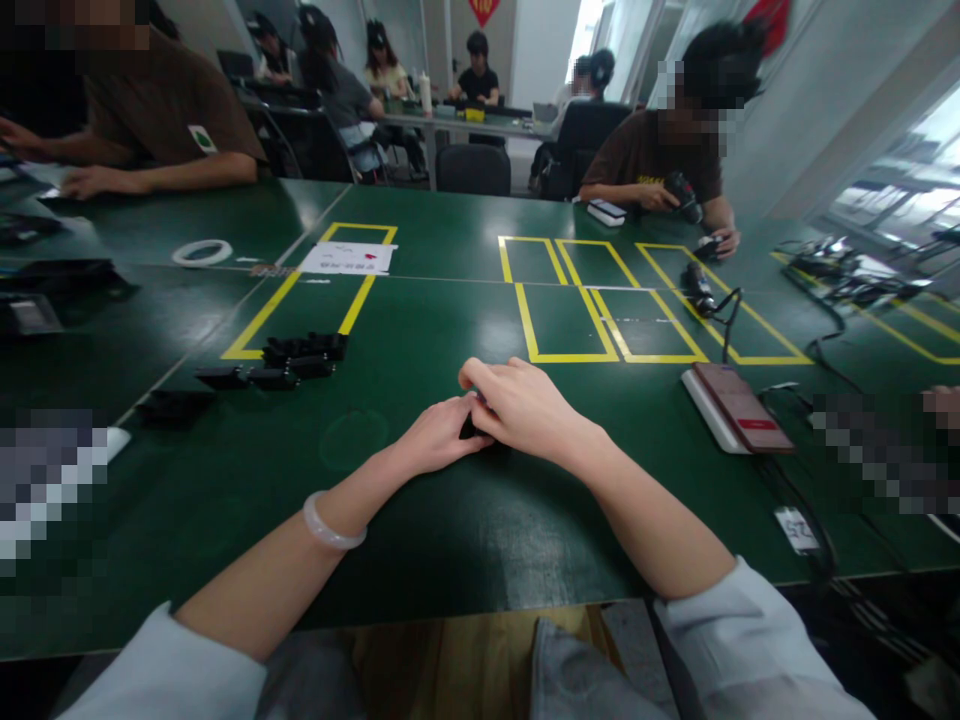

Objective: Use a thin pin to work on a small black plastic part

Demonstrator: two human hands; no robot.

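Observation:
My left hand (439, 435) and my right hand (525, 405) meet over the green tabletop (405, 540). Between them is a small black part (470, 428), mostly covered by my fingers. The left fingers and thumb close around it from the left, and the right fingers curl over it from above. Its exact kind cannot be made out. To the left on the table lie several black plastic pieces (304, 360), some in a cluster and others in a loose row, apart from both hands.
Yellow tape rectangles (574, 357) mark the table. A paper sheet (349, 258) and a white tape roll (202, 253) lie left. A phone (742, 405) and cables (817, 500) lie right. Across the table, a co-worker (660, 150) holds a dark power tool; another person (165, 120) sits far left.

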